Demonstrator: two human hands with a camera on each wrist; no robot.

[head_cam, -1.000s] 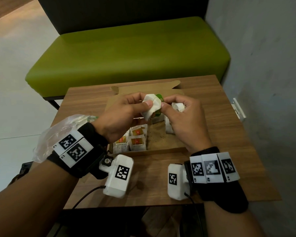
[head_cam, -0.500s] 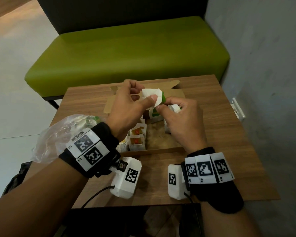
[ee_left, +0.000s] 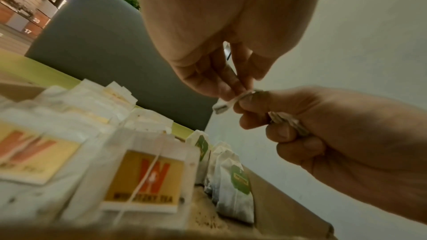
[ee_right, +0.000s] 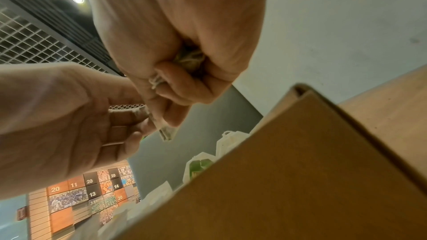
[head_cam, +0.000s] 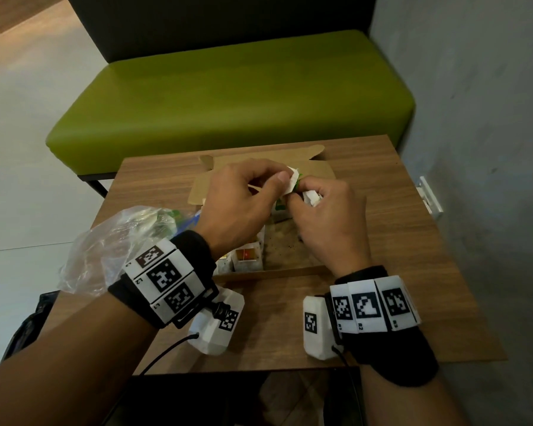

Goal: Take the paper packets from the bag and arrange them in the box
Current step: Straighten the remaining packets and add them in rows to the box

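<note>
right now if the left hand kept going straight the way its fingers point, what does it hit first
Most likely the right hand: the left hand points across at it, both pinching one white packet above the box. Depth is unclear, but they look almost touching.

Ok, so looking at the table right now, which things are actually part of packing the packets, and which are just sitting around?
Part of the job:
- paper packet pinched between left hand and right hand
- spare packets bunched in the right hand
- cardboard box, packets already standing in it
- plastic bag

Just lying about:
- green bench
- wall socket
- wooden table
</note>
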